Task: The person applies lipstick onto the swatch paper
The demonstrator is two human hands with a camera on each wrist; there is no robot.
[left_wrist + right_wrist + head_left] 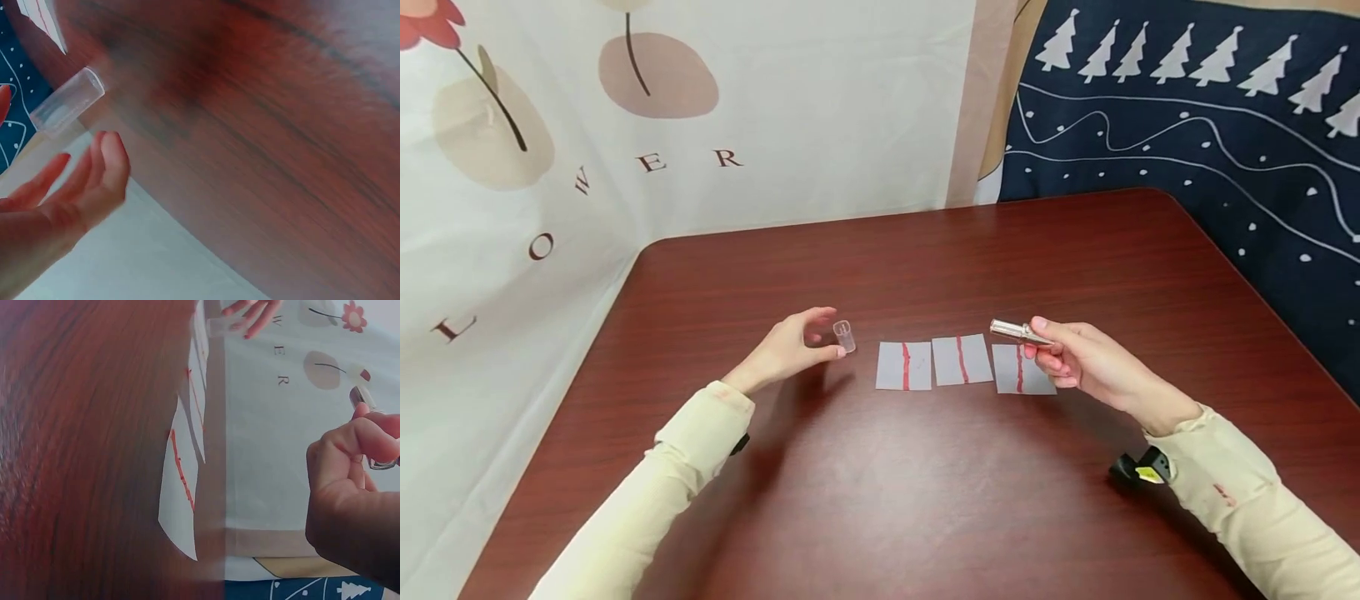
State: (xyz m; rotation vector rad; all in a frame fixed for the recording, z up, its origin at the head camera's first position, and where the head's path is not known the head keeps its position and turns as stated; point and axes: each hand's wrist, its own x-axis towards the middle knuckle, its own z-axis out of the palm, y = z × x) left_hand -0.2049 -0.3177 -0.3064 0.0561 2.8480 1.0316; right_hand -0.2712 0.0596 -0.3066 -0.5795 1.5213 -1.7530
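A small clear plastic cylinder [845,337] stands on the table left of the papers. My left hand [792,343] is around it, thumb on the near side and fingers beyond. In the left wrist view, a gap shows between the fingers [115,165] and the clear cylinder [69,103]. My right hand [1093,367] holds a shiny silver tube [1011,329] between thumb and fingers, raised over the rightmost paper [1006,382]. The tube points left; the hand hides part of it. Two more papers, a middle one [977,362] and a left one [891,367], lie alongside. Each bears a red line.
The dark red wooden table [880,467] has a pale printed cloth [850,108] behind it and along its left. A navy cloth with white trees [1150,125] hangs at the right. Black devices [1138,471] are strapped at both wrists.
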